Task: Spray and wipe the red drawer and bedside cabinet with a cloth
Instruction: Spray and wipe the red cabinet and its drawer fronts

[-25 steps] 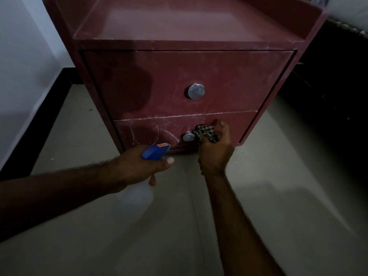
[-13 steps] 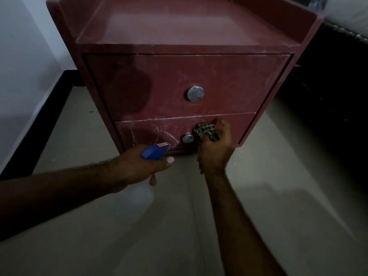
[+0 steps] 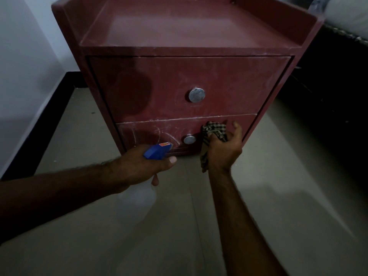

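The red bedside cabinet stands on a smooth grey floor with both drawers pushed in, so I cannot tell what is inside them. The left hand is curled round the neck of a see-through spray bottle with a blue top, held low just in front of the bottom drawer. The right hand reaches forward and grips a bunched checked cloth against the bottom drawer's dusty, smeared front, just right of its round shiny knob.
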The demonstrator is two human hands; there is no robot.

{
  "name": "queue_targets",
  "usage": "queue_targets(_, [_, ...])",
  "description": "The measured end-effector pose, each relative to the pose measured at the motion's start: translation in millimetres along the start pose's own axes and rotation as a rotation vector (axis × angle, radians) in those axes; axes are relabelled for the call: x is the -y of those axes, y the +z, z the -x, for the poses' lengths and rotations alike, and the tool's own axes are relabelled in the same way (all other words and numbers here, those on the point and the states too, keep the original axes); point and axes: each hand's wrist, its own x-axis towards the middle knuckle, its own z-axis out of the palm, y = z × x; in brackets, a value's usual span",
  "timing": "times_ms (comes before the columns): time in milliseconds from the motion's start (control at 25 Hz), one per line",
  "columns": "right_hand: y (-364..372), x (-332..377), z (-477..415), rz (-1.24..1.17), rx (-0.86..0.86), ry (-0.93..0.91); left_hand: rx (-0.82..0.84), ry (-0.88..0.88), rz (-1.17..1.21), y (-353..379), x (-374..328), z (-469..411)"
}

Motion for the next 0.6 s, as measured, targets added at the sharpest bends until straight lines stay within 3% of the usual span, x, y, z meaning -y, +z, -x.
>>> queue_targets(240, [12.4,12.0,3.2,-0.062,0.123,-0.017,0.003,-0.01,0.006,0.3,0.0,1.6])
queue_targets(480, [5.5,13.7,-3.8,-0.025,-0.052,-0.044,0.005,0.005,0.004,-1.1,-1.8,2.2])
queue_targets(600, [19.2,18.7,11.9,-0.013,0.067,-0.081,-0.008,0.014,0.012,-0.2,0.0,3.4])
